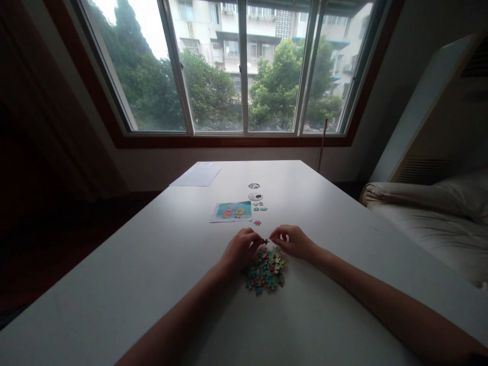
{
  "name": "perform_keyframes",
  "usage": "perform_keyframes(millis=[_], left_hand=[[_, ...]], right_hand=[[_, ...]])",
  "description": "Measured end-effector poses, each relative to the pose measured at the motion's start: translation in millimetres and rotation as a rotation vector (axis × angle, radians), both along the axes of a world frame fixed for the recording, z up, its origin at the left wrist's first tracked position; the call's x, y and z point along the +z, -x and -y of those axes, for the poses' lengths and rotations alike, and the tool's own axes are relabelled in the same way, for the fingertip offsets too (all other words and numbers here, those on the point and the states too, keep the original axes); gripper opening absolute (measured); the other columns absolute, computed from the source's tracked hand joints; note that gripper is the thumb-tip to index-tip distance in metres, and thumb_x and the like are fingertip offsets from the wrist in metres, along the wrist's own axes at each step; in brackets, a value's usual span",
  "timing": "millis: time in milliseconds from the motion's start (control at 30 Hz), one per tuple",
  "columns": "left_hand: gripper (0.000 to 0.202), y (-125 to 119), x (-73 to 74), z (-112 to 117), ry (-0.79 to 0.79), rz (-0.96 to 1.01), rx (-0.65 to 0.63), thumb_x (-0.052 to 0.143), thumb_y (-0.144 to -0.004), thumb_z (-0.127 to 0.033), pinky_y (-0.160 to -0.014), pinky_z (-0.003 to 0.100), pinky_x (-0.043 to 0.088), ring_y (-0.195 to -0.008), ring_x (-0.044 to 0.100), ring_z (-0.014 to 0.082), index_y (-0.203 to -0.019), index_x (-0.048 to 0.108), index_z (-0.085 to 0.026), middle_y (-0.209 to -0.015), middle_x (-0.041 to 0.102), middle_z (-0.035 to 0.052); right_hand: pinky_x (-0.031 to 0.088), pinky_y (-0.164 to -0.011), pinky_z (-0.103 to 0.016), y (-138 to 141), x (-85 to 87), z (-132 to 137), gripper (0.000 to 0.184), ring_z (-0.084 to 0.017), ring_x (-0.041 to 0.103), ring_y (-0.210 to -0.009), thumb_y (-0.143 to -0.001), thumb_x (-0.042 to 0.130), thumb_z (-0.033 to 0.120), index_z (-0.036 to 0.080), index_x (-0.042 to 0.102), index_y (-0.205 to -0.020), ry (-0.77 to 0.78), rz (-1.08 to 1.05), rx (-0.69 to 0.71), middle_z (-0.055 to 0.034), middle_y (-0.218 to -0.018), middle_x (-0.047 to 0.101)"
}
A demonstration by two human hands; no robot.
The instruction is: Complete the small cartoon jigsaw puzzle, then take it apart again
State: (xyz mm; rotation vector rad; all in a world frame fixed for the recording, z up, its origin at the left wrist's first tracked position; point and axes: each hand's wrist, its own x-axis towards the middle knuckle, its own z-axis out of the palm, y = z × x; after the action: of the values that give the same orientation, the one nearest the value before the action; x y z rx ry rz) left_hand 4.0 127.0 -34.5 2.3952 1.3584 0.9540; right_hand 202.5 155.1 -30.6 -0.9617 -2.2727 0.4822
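Observation:
A small dark jigsaw puzzle piece (266,241) sticks out from the fingertips of my left hand (241,249), which pinches it above the far edge of a pile of loose puzzle pieces (266,272). Just right of that piece, my right hand (293,241) has thumb and fingers brought together; whether anything is between them I cannot make out. Beyond my hands lies a single pink puzzle piece (257,222). Several sorted pieces (260,209) rest farther off, beside a picture card (231,211) with a blue scene and colourful figures.
Two round black-and-white items (255,196) lie past the sorted pieces on the white table (152,269). White paper sheets (196,176) are at its far left corner. A pale sofa (427,208) stands to the right, and a window (244,71) faces me.

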Motion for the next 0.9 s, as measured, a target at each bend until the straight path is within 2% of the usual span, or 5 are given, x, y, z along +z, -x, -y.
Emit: perform_keyframes(millis=[100,267,500,900], left_hand=[[0.018,1.8,4.2,2.8,-0.016,0.049,0.058,0.050,-0.080,-0.023,-0.062,0.024,0.039,-0.066,0.050,0.0139,-0.069,0.062,-0.016,-0.070,0.054,0.0029],[0.023,4.7,9.9,7.3,0.059,0.100,0.065,0.048,-0.080,-0.029,-0.055,0.022,0.037,-0.057,0.047,0.0112,-0.065,0.059,-0.015,-0.063,0.053,0.0004],[0.025,1.7,17.1,12.3,0.121,0.123,0.037,0.048,-0.079,-0.031,-0.054,0.021,0.036,-0.057,0.047,0.0109,-0.066,0.060,-0.014,-0.061,0.054,-0.0002],[0.024,-0.9,15.1,13.5,0.158,0.191,0.006,0.049,-0.078,-0.032,-0.054,0.020,0.036,-0.057,0.047,0.0106,-0.069,0.062,-0.014,-0.062,0.057,0.0001]], right_hand=[[0.039,-0.055,-0.022,3.5,2.5,8.1,0.013,-0.009,0.048,-0.056,-0.078,0.051,0.024,0.019,0.063,-0.080,-0.039,-0.042,-0.028,-0.0007,-0.068,0.059],[0.039,-0.058,-0.022,7.2,8.8,21.3,0.013,-0.009,0.048,-0.057,-0.078,0.052,0.026,0.020,0.062,-0.084,-0.100,-0.050,-0.051,-0.0003,-0.070,0.058],[0.038,-0.058,-0.022,10.0,10.6,27.6,0.013,-0.009,0.048,-0.056,-0.079,0.052,0.028,0.020,0.060,-0.084,-0.144,-0.048,-0.060,-0.0002,-0.068,0.058],[0.034,-0.063,-0.024,7.7,9.8,26.6,0.017,-0.011,0.050,-0.059,-0.083,0.045,0.028,0.020,0.060,-0.082,-0.294,0.077,-0.041,-0.0014,-0.069,0.061]])
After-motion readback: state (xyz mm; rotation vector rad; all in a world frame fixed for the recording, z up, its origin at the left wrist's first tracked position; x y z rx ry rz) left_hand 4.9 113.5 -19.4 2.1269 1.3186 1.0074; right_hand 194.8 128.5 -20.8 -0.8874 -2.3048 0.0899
